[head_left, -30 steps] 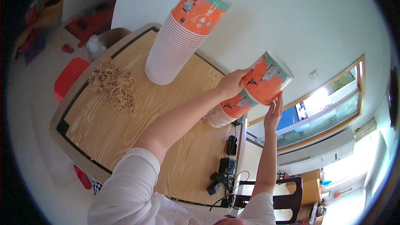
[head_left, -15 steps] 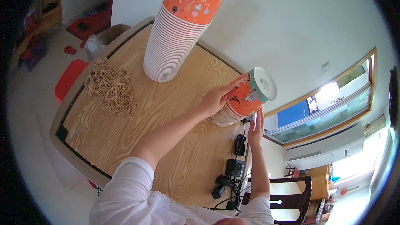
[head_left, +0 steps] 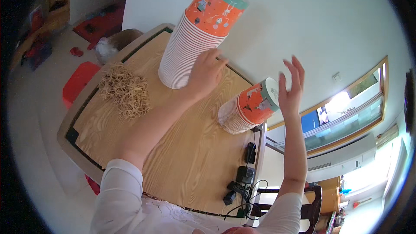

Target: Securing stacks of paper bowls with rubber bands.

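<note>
A tall upside-down stack of paper cups (head_left: 177,47), orange and teal printed on top with white rims below, stands toward the back of the wooden table. My left hand (head_left: 207,73) is raised in front of its lower right side, fingers loosely bent and apart, holding nothing I can see. It hides part of the rims. A shorter stack of the same cups (head_left: 255,104) stands upside down near the right edge. Beside its top, my right hand (head_left: 292,89) is lifted with spread fingers, empty. A tangled heap of tan twine (head_left: 125,90) lies on the left.
Black adapters and cables (head_left: 242,186) lie along the table's (head_left: 186,156) near right edge. A white wall rises behind. A red stool (head_left: 78,82) and a bin with a plastic bag (head_left: 106,50) stand off the left side; a dark wooden chair (head_left: 313,208) is at the right.
Both hands have let go of the shorter stack. My left hand has moved left and up toward the tall stack, while my right has risen beside the shorter one. The view has shifted slightly.
</note>
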{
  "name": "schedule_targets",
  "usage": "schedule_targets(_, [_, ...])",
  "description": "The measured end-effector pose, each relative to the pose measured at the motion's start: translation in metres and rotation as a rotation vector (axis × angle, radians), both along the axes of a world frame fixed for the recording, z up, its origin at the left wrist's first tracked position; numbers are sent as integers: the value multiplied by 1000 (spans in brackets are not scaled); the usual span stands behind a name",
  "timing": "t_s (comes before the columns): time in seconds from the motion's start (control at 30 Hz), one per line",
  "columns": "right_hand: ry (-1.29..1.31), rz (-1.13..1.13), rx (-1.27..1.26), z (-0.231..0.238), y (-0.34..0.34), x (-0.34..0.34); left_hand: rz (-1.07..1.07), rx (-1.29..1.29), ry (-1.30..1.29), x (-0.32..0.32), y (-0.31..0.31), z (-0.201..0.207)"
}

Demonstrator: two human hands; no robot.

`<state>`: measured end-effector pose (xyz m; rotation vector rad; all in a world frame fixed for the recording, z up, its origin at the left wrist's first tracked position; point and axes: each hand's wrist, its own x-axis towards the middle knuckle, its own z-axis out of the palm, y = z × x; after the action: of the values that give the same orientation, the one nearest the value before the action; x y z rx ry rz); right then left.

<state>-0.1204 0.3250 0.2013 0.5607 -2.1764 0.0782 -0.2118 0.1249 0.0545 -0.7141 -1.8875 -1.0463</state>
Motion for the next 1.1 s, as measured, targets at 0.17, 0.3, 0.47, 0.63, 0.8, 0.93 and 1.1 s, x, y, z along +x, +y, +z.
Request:
schedule_targets(0.17, [-31, 89, 19, 42, -71, -82, 217, -166, 19, -19, -39, 17])
schedule_targets(0.3, [-78, 104, -104, 54, -109, -139, 280, -250, 80, -27, -48, 9])
schedule_targets(0.47, [-392, 79, -340, 61, -114, -167, 309, -306, 51, -21, -48, 21])
schedule_targets(0.63, [-400, 9, -433, 69, -129, -155, 281, -391, -38, -15, -54, 30])
schedule_targets(0.8, [-312, 91, -425, 81, -110, -165, 230, -393, -50, -14, -50, 34])
schedule_targets(0.93, [-92, 247, -505, 134, -88, -158, 300, -404, 5, -15, -46, 28])
schedule_targets(1.1, [12, 485, -615, 160, -98, -66, 158, -162, -104, 10, -68, 5])
